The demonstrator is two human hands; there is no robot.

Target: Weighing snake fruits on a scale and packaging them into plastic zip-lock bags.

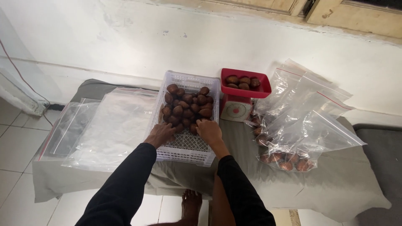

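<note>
Head view: both hands in the white crate [187, 144] on the cloth-covered surface [343, 184]. Best to pick brown fruit [187, 105] gently, no squashing. Left hand [160, 134] at the pile's near edge, fingers curled over fruit. Right hand [209, 130] beside it, fingers bent down onto fruit. Grip hidden, cannot tell.

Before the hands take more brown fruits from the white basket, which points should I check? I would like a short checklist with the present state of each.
1. Both hands, left and right, are inside the white plastic basket: ok.
2. Brown scaly fruits remain in the basket: ok.
3. Red tray of the small scale has free room: ok, four fruits on it.
4. Scale dial readable: cannot tell.
5. Empty clear zip bags lie within reach: ok.
6. Fruit already gripped in either hand: cannot tell.
</note>
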